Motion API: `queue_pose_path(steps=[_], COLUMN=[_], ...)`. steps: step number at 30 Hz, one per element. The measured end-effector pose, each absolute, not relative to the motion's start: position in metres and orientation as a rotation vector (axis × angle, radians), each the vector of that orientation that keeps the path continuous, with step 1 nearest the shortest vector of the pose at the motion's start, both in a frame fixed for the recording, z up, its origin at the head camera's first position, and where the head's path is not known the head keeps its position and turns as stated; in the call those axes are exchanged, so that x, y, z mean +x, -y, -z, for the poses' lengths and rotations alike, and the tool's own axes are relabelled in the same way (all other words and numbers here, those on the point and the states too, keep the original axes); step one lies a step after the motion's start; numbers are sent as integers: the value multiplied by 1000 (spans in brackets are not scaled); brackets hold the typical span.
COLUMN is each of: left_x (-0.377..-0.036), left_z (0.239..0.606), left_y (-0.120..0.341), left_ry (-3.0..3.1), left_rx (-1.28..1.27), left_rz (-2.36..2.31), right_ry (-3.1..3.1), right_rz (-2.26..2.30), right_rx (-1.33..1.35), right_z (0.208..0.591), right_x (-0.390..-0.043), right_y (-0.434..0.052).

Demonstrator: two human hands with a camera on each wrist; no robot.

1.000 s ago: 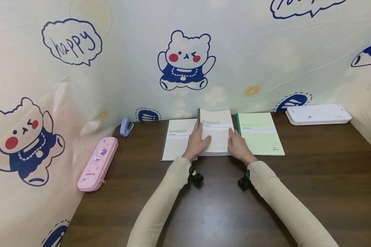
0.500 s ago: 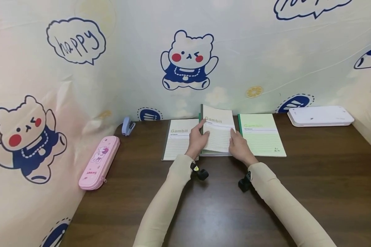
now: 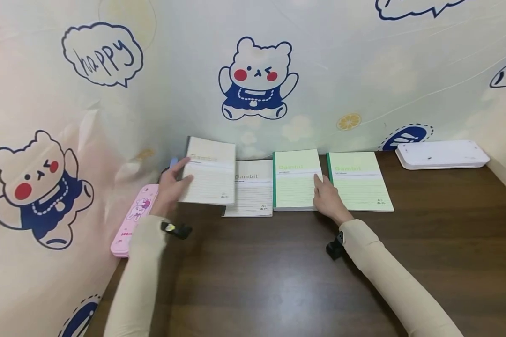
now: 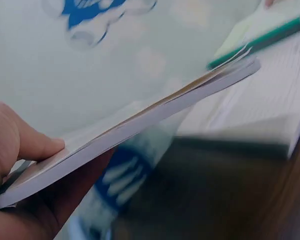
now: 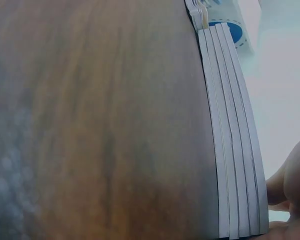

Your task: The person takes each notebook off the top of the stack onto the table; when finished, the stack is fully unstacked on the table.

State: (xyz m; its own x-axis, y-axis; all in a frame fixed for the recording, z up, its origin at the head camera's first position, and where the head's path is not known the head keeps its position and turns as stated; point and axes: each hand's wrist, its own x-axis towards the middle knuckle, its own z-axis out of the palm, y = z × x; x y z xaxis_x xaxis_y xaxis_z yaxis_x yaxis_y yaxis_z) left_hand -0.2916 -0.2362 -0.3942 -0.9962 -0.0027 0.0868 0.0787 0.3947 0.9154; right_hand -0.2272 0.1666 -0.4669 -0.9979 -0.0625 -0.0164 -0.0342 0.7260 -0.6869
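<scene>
Left hand (image 3: 168, 187) grips a cream notebook (image 3: 210, 171) at its left edge, thumb on the cover and fingers beneath, holding it raised clear of the table (image 3: 278, 271), above the pink pencil case (image 3: 132, 220). Right hand (image 3: 328, 199) rests flat, fingers extended, on the right edge of the green notebook stack (image 3: 295, 180). That stack lies between a second cream notebook (image 3: 249, 189) and a single green notebook (image 3: 358, 180).

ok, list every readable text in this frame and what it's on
"happy": speech bubble printed on the backdrop.
"Gambit": cream notebook lying on the desk.
"Gambit": green notebook under the right hand.
"Gambit": right green notebook.
Held notebook in the left hand: title blurred.
Pink pencil case: print too small.
</scene>
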Motion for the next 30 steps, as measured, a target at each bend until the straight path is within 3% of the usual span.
queue_pose_path(steps=[4, 8, 13, 20, 30], left_x=[-284, -283, -295, -295, -296], left_z=[392, 406, 431, 454, 460], left_y=[286, 304, 307, 307, 293], left_ry=[2634, 2681, 2801, 3151, 3120], left_rx=[-21, 10, -16, -159, -230], left_rz=[1659, 1664, 1558, 759, 577], right_ry=[-2867, -2858, -2853, -2859, -2883], right_rz=[1153, 1163, 1191, 1201, 1176], right_rx=[-67, -61, -70, -120, -105], right_z=[467, 470, 471, 471, 468], right_x=[-226, -225, -225, -226, -227], right_y=[-166, -165, -162, -161, -168])
